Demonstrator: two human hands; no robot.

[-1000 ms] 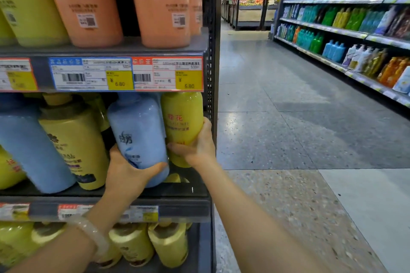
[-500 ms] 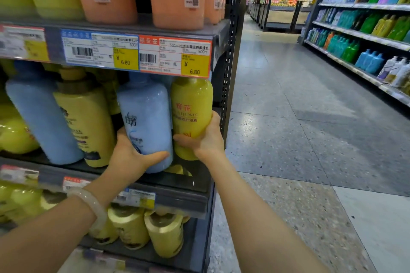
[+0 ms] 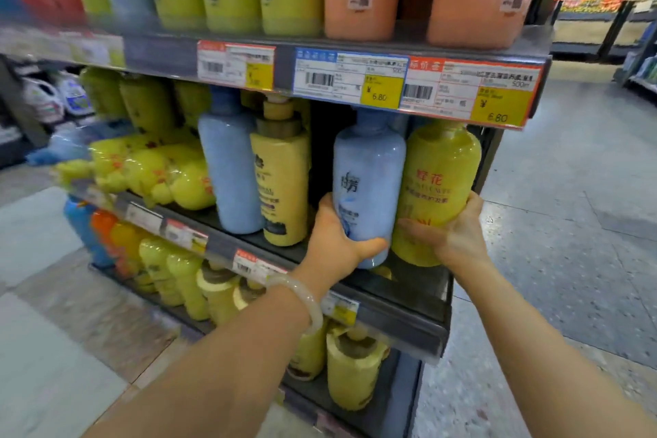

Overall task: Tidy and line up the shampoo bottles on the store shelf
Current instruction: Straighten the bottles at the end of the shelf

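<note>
Since the earlier frame the view has swung left, bringing more of the rack's left side into sight; both hands hold the same two bottles as before. Left hand [image 3: 336,242] grips the lower body of the pale blue bottle [image 3: 368,181], fingers closed round it, thumb across its base. Right hand [image 3: 451,235] grips the lower part of the round yellow bottle [image 3: 441,181], fingers closed on its right flank. Both bottles stand upright and touch side by side on the middle shelf [image 3: 401,299], at its right end, yellow at 3 o'clock of blue. At 9 o'clock of the blue one, across a dark gap, stand a yellow pump bottle [image 3: 282,185] and a second blue bottle [image 3: 233,171], touching. A clear bangle [image 3: 302,299] sits on the left wrist. Price tags [image 3: 465,89] reading 6.80 hang on the shelf edge above
</note>
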